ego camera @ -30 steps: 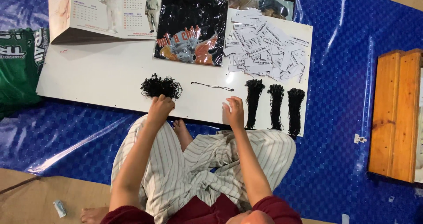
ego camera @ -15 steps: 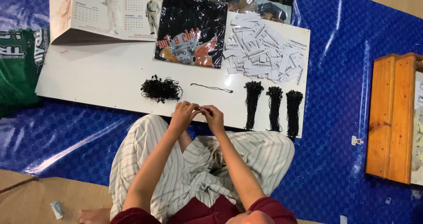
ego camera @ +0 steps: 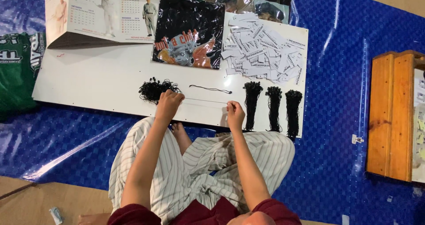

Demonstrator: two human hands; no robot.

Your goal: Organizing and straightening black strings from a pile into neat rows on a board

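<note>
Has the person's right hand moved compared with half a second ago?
Yes. The right hand has swung out rightward, away from the left hand, nearer the three black cord bundles, stretching a thin cord between them.

The place looked like an improvised home workshop for tagging garments, set up on the floor. A blue plastic tarp point(ego camera: 345, 96) covered the ground, and a white board point(ego camera: 102, 81) laid on it served as a low worktable. On the board sat a heap of paper tags point(ego camera: 265, 48), bundles of black strings point(ego camera: 272, 107), a bagged printed shirt point(ego camera: 189, 30) and a calendar point(ego camera: 106, 15). A wooden bench point(ego camera: 392, 119) stood alongside.
</note>
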